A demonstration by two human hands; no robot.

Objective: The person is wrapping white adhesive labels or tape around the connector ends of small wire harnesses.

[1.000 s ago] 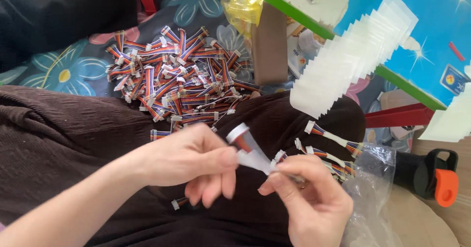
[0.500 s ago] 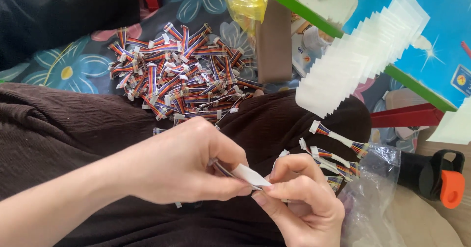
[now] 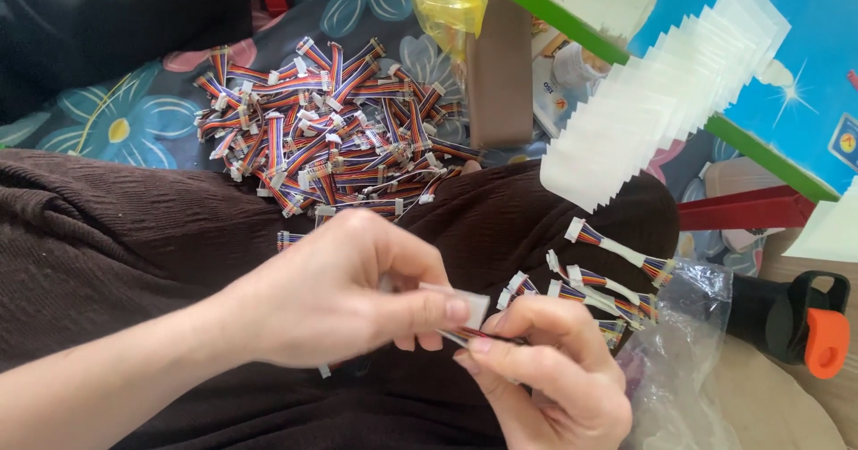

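currently mid-labelling over the lap: left hand point(image 3: 344, 298) pinches a white label strip point(image 3: 460, 302), right hand point(image 3: 545, 370) grips a short ribbon cable point(image 3: 478, 334) beneath it; next likely needs the strip wrapped squarely around the wires.

We have a single head-mounted view, facing steeply down at close range onto our lap. Our left hand point(image 3: 344, 298) and right hand point(image 3: 550, 365) fill the lower centre of the frame. A pile of cable pieces point(image 3: 326, 128) sits at upper centre.
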